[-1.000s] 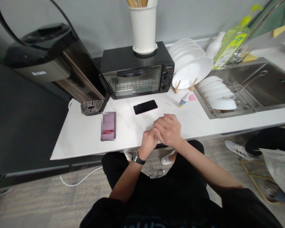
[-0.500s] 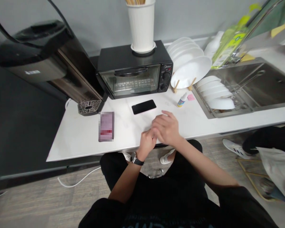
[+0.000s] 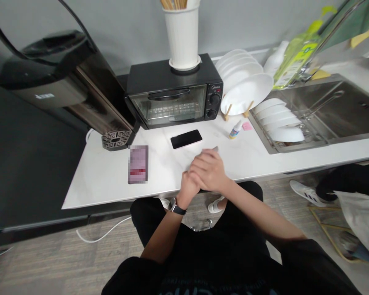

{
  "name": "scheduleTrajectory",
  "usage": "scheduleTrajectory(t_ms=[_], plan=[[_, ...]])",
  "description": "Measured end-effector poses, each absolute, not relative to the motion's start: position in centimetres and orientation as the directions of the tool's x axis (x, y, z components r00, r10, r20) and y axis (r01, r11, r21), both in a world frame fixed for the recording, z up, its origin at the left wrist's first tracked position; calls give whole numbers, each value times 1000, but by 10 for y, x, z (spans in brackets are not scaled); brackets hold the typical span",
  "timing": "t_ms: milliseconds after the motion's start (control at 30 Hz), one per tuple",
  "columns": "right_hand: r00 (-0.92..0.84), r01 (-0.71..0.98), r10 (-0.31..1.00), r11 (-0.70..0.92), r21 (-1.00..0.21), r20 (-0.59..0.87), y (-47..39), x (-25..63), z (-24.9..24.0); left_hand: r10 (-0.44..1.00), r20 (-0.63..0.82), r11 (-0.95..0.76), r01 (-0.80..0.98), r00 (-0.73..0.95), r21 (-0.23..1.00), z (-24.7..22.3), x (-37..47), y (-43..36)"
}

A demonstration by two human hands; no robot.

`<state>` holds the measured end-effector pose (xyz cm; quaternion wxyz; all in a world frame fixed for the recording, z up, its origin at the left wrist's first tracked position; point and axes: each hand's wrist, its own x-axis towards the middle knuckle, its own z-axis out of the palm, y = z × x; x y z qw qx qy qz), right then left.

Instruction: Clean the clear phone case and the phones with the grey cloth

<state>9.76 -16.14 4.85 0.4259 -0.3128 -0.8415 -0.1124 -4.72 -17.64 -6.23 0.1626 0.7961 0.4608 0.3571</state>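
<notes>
Phone, black, flat on worktop, long axis roughly left–right | left hand, fingers mostly hidden, clenched or loose cannot tell | right hand, fingers clasped over left hand, nearer one; phone just beyond, untouched.

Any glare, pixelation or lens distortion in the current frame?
Head view: the dispenser and green bottle lean outward, as if wide-angle distorted; head view: pixelation covers most of the purple item; head view: no strong glare on the black phone.
</notes>
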Motion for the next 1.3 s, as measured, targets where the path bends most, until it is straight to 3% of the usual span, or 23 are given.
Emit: scheduleTrajectory(t_ms=[67,167,300,433,533,633,767,867,1033,1167,1300], plan=[[-519,581,366,814,5,773,-162,101,46,846,423,-530,609,326,591,-59,-47,-177],[-462,642,412,766,-24,785,-157,113,42,842,431,-537,588,325,605,-49,-46,-179],[-177,631,510,715,-300,842,-149,125,30,854,427,-517,570,296,639,-37,-44,-180],[178,475,665,588,-655,726,-152,126,6,872,393,-489,574,293,657,-35,-46,-178],[212,314,763,539,-782,611,-159,125,-18,878,385,-477,593,285,649,-36,-47,-179],[238,275,822,453,-848,517,-164,126,-36,866,372,-500,595,334,629,-32,-47,-180],[410,269,821,308,-912,398,-167,137,-44,834,341,-550,610,434,570,-20,-50,-179],[471,239,821,233,-943,322,-170,149,-45,852,331,-523,669,405,528,-14,-59,-177],[341,268,887,227,-936,312,-178,160,-46,893,349,-439,722,284,535,-22,-71,-178],[151,514,939,194,-836,310,-185,159,-44,901,371,-414,701,225,581,-32,-69,-181],[184,565,934,154,-811,306,-186,166,-42,905,386,-400,666,179,629,-39,-69,-181]])
